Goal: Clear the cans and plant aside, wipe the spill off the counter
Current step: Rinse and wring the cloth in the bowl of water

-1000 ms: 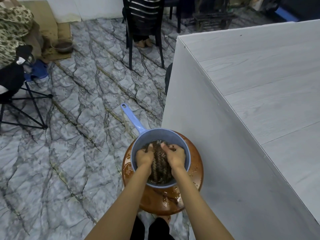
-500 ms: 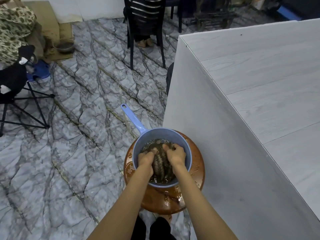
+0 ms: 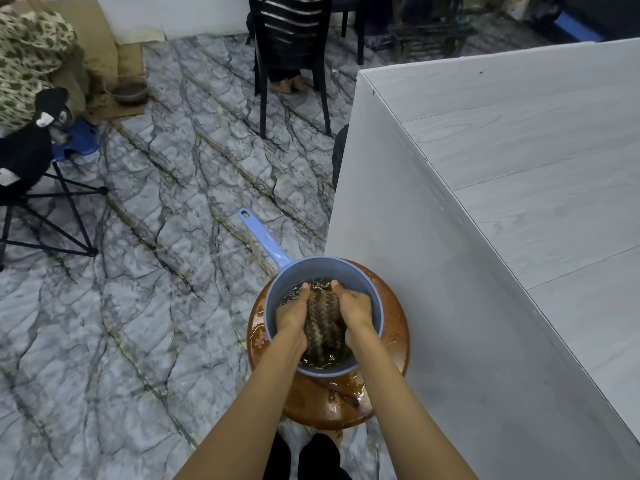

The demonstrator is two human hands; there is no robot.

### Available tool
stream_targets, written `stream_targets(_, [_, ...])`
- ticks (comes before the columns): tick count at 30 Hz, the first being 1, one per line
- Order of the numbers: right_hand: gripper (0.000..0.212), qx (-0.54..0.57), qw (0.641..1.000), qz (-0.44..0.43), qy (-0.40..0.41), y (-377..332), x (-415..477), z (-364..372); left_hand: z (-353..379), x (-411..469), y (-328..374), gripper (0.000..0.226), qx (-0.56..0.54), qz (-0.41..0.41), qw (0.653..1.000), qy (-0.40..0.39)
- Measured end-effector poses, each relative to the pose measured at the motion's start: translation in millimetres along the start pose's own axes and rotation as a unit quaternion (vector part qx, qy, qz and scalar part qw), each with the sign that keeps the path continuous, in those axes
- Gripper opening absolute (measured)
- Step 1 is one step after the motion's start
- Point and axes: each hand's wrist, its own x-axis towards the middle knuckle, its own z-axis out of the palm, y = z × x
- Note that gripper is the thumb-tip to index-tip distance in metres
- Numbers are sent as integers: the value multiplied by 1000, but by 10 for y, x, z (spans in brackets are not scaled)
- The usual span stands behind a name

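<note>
A blue plastic dipper (image 3: 375, 299) with a long handle stands on a round brown stool (image 3: 398, 327), wet on top. Inside it lies a dark zigzag-patterned cloth (image 3: 323, 323) in murky water. My left hand (image 3: 292, 313) grips the cloth's left side and my right hand (image 3: 353, 308) grips its right side, both inside the dipper. The grey wood-grain counter (image 3: 519, 161) rises on the right. No cans or plant are in view.
A black chair (image 3: 289, 46) stands at the back with someone's feet behind it. A folding stool (image 3: 52, 216) with dark items, a blue stool (image 3: 79, 140) and a person in patterned clothing are at the left. A bowl (image 3: 128, 93) rests on cardboard.
Both hands have shifted on the cloth inside the dipper, pressing it closer together. The dipper and stool stay where they were.
</note>
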Motion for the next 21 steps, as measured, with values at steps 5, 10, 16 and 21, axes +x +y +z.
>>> stream_targets(5, [37, -104, 992, -42, -58, 67, -21, -57, -23, 75, 24, 33, -70, -35, 997, 0])
stream_targets(10, [41, -126, 991, -15, -28, 83, 22, -27, -51, -8, 55, 36, -174, -38, 972, -154])
stream_targets(16, [21, -77, 996, 36, -14, 56, 71, 0, -11, -10, -41, 37, -36, 25, 995, -92])
stream_targets(21, [28, -37, 998, 51, -6, 45, 59, 9, -38, -4, -97, 25, -62, 26, 998, -3])
